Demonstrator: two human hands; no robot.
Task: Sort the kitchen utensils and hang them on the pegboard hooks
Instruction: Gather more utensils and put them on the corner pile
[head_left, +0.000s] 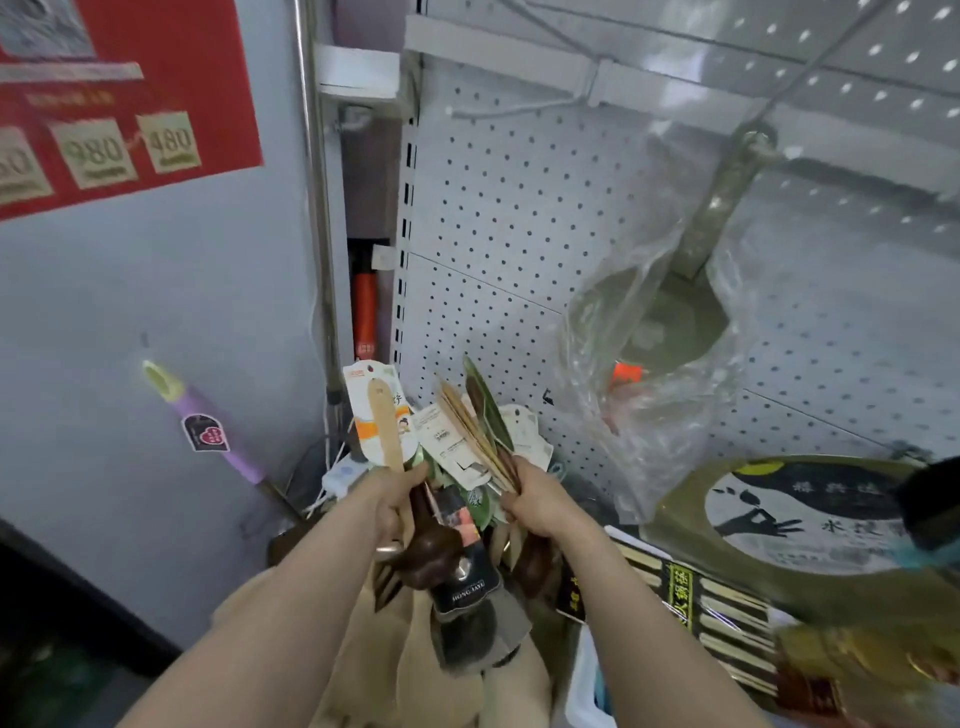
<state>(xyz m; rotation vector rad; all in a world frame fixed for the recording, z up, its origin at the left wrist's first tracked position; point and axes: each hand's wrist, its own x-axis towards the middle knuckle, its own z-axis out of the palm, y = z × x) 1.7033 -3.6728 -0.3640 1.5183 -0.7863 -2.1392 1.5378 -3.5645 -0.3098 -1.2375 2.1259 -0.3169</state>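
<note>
My left hand (395, 501) grips a bunch of utensils: a pale wooden spatula (385, 426) on a white and orange card stands upward, and dark wooden spoons (434, 556) hang below the fist. My right hand (537, 501) grips a second bunch of thin wooden handles with paper tags (480, 431), fanned upward. Both bunches are held close together in front of the white pegboard (519, 208). A metal ladle in a clear plastic bag (670, 312) hangs from a hook on the pegboard, to the right of my hands.
A long bare hook (519, 109) sticks out of the pegboard at upper centre. Boxes of chopsticks (717, 603) and a round gold package (810, 519) lie at lower right. A purple-handled tool (208, 421) leans on the grey wall at left.
</note>
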